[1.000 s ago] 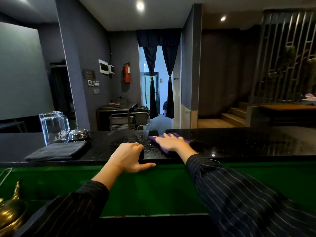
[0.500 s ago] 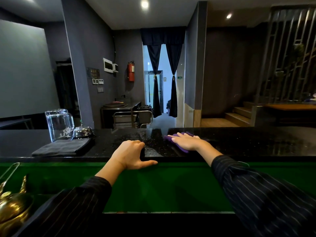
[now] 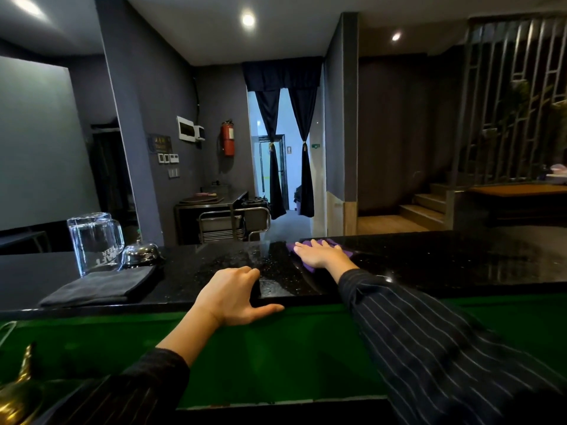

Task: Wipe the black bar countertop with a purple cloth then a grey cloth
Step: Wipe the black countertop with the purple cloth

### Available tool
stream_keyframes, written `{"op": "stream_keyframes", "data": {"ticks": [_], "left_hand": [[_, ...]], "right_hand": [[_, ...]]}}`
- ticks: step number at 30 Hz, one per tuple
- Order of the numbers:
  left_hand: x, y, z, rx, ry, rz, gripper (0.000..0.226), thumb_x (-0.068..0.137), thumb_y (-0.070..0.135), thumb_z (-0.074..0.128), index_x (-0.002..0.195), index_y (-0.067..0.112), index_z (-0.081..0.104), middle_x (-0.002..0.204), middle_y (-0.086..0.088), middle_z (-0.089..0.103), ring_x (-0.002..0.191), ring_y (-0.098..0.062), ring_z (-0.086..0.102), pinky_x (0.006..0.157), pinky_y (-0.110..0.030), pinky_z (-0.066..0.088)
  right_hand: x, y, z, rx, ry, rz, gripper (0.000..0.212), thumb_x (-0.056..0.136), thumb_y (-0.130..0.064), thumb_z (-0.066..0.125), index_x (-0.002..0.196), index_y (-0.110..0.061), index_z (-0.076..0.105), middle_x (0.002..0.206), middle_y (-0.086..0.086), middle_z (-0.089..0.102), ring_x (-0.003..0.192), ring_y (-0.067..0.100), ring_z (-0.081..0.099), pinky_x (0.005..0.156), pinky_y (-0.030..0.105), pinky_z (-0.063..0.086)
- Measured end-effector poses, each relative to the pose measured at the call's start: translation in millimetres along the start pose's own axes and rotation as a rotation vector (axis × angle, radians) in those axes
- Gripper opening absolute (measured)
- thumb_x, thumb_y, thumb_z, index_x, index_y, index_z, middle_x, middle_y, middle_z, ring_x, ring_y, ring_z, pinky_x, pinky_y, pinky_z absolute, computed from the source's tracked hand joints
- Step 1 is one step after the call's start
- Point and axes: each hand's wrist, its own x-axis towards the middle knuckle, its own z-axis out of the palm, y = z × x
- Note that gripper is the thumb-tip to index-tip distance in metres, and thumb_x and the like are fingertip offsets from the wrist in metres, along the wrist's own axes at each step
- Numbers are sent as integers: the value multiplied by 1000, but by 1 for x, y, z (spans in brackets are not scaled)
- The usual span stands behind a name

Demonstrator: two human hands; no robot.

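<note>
The black bar countertop (image 3: pixel 445 265) runs across the view, speckled and wet-looking in the middle. My right hand (image 3: pixel 319 254) lies flat, fingers spread, pressing the purple cloth (image 3: pixel 310 267) onto the counter near its far edge. Only the cloth's edges show around the hand. My left hand (image 3: pixel 233 294) grips the counter's near edge, with fingers on top and the thumb along the front. A folded grey cloth (image 3: pixel 98 286) lies on the counter at the left, apart from both hands.
An upturned glass mug (image 3: pixel 95 240) and a metal call bell (image 3: pixel 139 253) stand behind the grey cloth. A green panel (image 3: pixel 276 348) runs below the counter edge. A brass pot (image 3: pixel 18 394) sits at lower left. Beyond the counter are a metal cart and stairs.
My right hand slid the purple cloth to the right along the counter, then back a little to the left. The left hand stayed on the near edge.
</note>
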Motion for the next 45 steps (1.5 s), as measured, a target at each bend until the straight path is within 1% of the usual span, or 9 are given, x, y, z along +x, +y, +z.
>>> {"op": "stream_keyframes", "data": {"ticks": [8, 12, 16, 20, 25, 32, 37, 41, 45], "left_hand": [[2, -3, -9, -198, 24, -67, 76, 77, 81, 22, 83, 18, 63, 83, -1, 69, 78, -21, 64, 69, -36, 50], [-15, -45, -10, -200, -139, -65, 88, 76, 81, 11, 117, 22, 61, 118, -2, 66, 109, -20, 61, 93, -35, 48], [-28, -65, -4, -225, -166, -91, 83, 77, 62, 14, 134, 15, 51, 139, -4, 54, 130, -16, 48, 108, -27, 35], [-25, -61, -5, -237, -180, -69, 84, 76, 58, 11, 136, 13, 48, 142, -5, 50, 134, -16, 43, 110, -24, 30], [-26, -62, -5, -238, -227, -102, 85, 74, 55, 9, 138, 14, 46, 144, -5, 47, 135, -15, 41, 113, -25, 30], [-29, -57, -12, -239, -242, -146, 83, 74, 51, 11, 134, 10, 50, 141, -7, 51, 130, -21, 48, 109, -30, 34], [-29, -56, -12, -258, -243, -168, 62, 84, 36, 25, 136, 11, 49, 142, -7, 50, 133, -18, 45, 111, -29, 34], [-28, -58, -12, -244, -226, -157, 73, 79, 45, 16, 135, 12, 51, 140, -7, 52, 131, -19, 47, 110, -29, 36], [-27, -57, -15, -234, -227, -164, 85, 70, 51, 10, 132, 12, 54, 136, -8, 56, 127, -21, 51, 107, -31, 39]], "right_hand": [[11, -59, 13, -16, -66, -217, 63, 97, -58, 14, 155, -33, 13, 165, -2, 6, 151, 23, 4, 120, 52, 1], [11, -27, 5, 58, -64, -196, 57, 104, -48, 17, 156, -25, 16, 164, -1, 10, 151, 18, 8, 121, 41, 3], [25, -2, -6, 25, -6, -64, 57, 104, -48, 12, 155, -22, 19, 164, 1, 14, 151, 23, 11, 121, 47, 6], [36, -23, -2, -17, -4, -23, 64, 100, -58, 11, 156, -28, 16, 164, 1, 10, 151, 26, 8, 119, 52, 2], [30, -79, 9, -45, -43, -145, 64, 99, -61, 13, 155, -30, 14, 165, 2, 8, 151, 27, 6, 120, 53, 2], [3, -95, 18, -11, -155, -410, 54, 105, -43, 23, 156, -29, 11, 163, -9, 5, 151, 13, 1, 119, 39, -2], [19, -49, 7, 10, -69, -218, 59, 102, -51, 21, 156, -27, 14, 164, -3, 8, 151, 18, 6, 120, 43, 2], [21, -61, 11, -33, -36, -104, 59, 101, -55, 14, 156, -32, 9, 165, -2, 2, 152, 24, 2, 120, 51, 0], [5, -99, 19, -47, -56, -183, 56, 102, -52, 16, 155, -34, 9, 165, 0, 1, 151, 25, 1, 120, 54, -1]]}}
